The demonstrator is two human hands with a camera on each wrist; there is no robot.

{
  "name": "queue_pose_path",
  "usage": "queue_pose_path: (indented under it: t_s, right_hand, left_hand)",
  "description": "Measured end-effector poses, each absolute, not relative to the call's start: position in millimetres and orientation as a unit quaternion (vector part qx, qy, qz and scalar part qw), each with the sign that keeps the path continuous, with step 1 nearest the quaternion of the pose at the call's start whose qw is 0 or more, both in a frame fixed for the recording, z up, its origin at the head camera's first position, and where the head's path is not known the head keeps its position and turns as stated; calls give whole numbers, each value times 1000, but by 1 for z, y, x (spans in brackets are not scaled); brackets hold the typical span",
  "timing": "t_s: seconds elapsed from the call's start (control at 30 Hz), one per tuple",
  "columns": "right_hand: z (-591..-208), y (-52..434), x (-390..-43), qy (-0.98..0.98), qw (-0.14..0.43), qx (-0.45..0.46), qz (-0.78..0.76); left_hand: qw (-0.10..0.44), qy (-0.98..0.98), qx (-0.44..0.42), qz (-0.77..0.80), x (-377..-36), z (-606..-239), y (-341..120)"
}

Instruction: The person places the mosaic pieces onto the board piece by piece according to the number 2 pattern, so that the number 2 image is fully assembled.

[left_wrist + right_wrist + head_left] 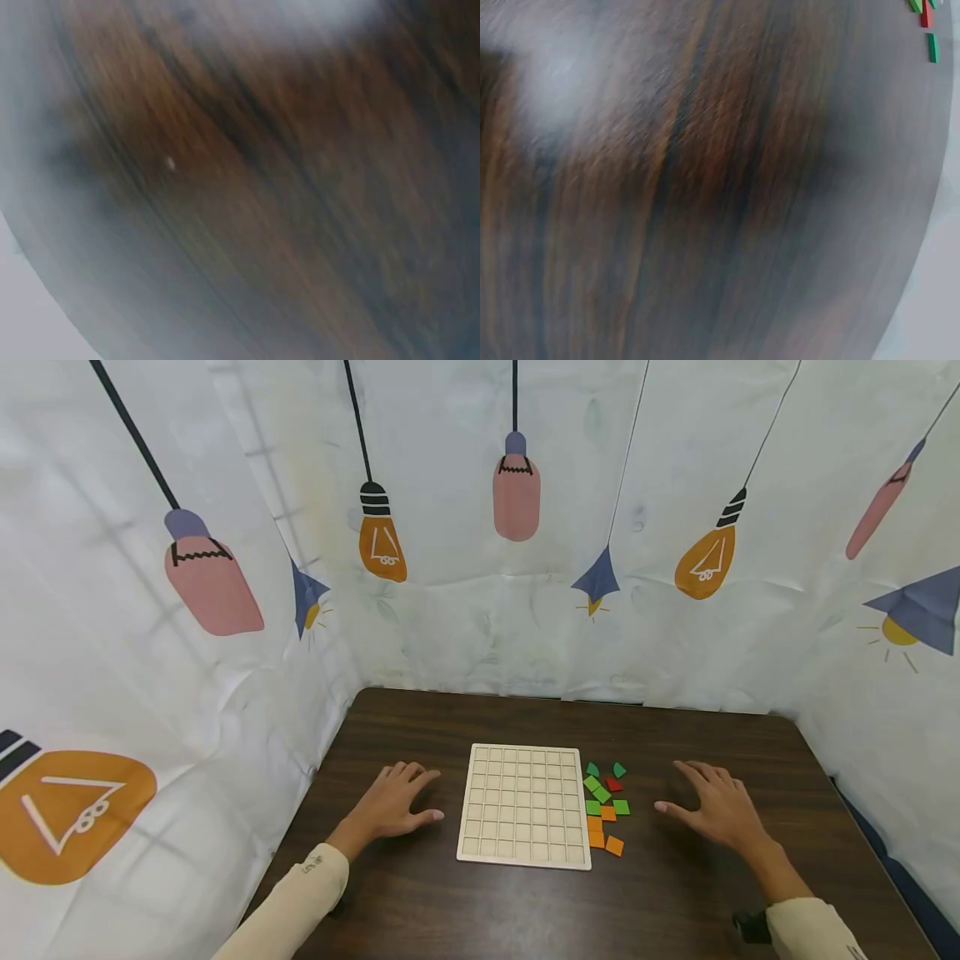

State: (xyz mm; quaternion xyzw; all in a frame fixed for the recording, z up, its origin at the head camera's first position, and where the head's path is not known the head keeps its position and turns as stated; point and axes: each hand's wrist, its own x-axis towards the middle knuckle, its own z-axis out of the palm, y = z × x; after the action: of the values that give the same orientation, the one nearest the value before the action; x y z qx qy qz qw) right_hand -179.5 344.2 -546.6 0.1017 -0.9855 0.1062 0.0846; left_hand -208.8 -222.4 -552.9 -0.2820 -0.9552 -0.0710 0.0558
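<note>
A pale wooden grid board (523, 804) with empty square cells lies flat on the dark wooden table (525, 910). Just right of it sits a small cluster of flat coloured tiles (606, 806): green, orange and one red. My left hand (397, 802) rests palm down on the table left of the board, fingers spread. On the other side, my right hand (712, 806) lies flat to the right of the tiles, fingers straight, holding nothing. The wrist views are blurred wood grain; the right wrist view catches a few tiles (927, 22) at its top right corner.
White cloth walls printed with light bulbs (516, 493) close in the table on the left, back and right. The table's far edge (570, 697) meets the cloth. A dark band (752, 927) sits at my right wrist.
</note>
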Motion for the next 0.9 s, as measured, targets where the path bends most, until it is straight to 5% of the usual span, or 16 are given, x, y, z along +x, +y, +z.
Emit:
queue_pose_path:
  t_s: [0.9]
  right_hand:
    - [-561, 307, -224, -954, 0, 152, 260]
  left_hand:
    - [-57, -930, -337, -135, -196, -562, -178]
